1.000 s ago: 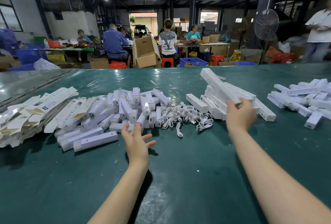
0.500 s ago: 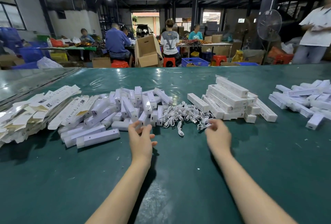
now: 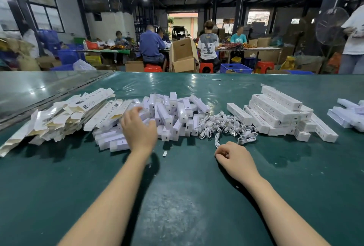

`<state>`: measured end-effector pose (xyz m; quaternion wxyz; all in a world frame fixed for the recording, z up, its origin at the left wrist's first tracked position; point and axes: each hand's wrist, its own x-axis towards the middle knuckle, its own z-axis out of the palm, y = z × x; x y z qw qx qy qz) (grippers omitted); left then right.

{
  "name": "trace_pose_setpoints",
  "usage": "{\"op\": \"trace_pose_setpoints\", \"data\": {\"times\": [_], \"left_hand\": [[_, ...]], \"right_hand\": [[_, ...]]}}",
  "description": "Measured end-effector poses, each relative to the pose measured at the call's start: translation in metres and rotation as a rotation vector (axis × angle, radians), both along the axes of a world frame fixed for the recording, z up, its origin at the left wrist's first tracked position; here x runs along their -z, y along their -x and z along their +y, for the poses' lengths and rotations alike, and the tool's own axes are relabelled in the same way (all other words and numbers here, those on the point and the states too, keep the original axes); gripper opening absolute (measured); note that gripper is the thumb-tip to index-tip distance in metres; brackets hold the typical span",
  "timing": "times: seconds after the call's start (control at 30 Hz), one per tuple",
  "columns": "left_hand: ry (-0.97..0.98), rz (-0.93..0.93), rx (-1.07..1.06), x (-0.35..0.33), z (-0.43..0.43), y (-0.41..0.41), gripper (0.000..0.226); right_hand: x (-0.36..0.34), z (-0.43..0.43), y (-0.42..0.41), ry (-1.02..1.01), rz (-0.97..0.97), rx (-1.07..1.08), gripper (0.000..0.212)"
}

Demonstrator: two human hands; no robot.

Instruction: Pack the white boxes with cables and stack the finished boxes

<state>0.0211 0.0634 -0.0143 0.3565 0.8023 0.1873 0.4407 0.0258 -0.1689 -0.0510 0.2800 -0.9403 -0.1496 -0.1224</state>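
left hand [image 3: 138, 130] reaches over the heap of small white boxes [image 3: 173, 113] at centre frame. its fingers are stretched out toward the flat cartons [image 3: 65, 113] at left and grip nothing; contact is too blurred to call. right hand [image 3: 234, 158] sits on the green table [image 3: 177, 196] just below the cable pile [image 3: 222, 125], fingers curled in. one loose cable [image 3: 217, 141] trails down to its thumb, but i cannot tell whether it is pinched.

risks:
- the cables lie tangled, so pulling one likely drags neighbours out.
- the left forearm crosses the loose heap and could knock boxes off it.
- the finished stack [image 3: 275, 111], right of centre, is laid unevenly; a careless addition could slide it.

against the earlier frames: the left hand has moved from the heap's near edge up and left, deeper into it. the right hand has drawn back from the cable pile toward the lower frame. a second ago it was up at the stack.
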Motion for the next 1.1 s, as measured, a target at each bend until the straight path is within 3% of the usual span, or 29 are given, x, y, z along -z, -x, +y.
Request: {"op": "trace_pose_setpoints", "data": {"times": [0.07, 0.17, 0.3, 0.43, 0.57, 0.67, 0.77, 0.83, 0.9, 1.0, 1.1], "left_hand": [[-0.079, 0.134, -0.064, -0.001, 0.036, -0.01, 0.036], [-0.278, 0.524, -0.029, 0.0, 0.088, -0.018, 0.012], [-0.303, 0.783, 0.104, -0.01, 0.11, -0.019, 0.024], [-0.569, 0.944, 0.046, -0.008, 0.111, -0.023, 0.044], [-0.523, 0.932, -0.031, -0.006, 0.102, -0.023, 0.046], [-0.28, 0.677, -0.119, -0.011, 0.076, -0.014, 0.042], [-0.277, 0.325, -0.061, -0.011, 0.037, -0.003, 0.046], [-0.273, 0.052, 0.09, -0.007, 0.0, 0.013, 0.056], [-0.324, -0.096, 0.257, -0.001, -0.038, 0.029, 0.058], [-0.572, 0.004, 0.593, 0.011, -0.081, 0.046, 0.057], [-0.84, 0.144, 0.924, 0.025, -0.101, 0.053, 0.048]], "right_hand": [[0.0, 0.0, -0.001, -0.005, 0.007, 0.0, 0.017], [0.001, 0.001, -0.002, 0.004, 0.006, 0.01, 0.017], [0.001, 0.003, -0.003, 0.019, 0.005, 0.025, 0.016], [0.0, 0.002, -0.001, 0.014, 0.013, 0.03, 0.016], [-0.001, 0.002, 0.0, -0.002, 0.022, 0.028, 0.017], [0.0, 0.002, 0.001, 0.002, 0.018, 0.031, 0.017], [0.0, 0.001, 0.0, -0.038, 0.015, 0.028, 0.016], [-0.002, 0.003, -0.001, -0.26, 0.031, 0.0, 0.01], [-0.01, 0.007, 0.001, -0.746, 0.211, -0.093, 0.017], [-0.016, 0.006, 0.002, -1.323, 0.536, -0.26, 0.05], [-0.018, -0.005, 0.0, -1.653, 0.63, -0.253, 0.041]]}}
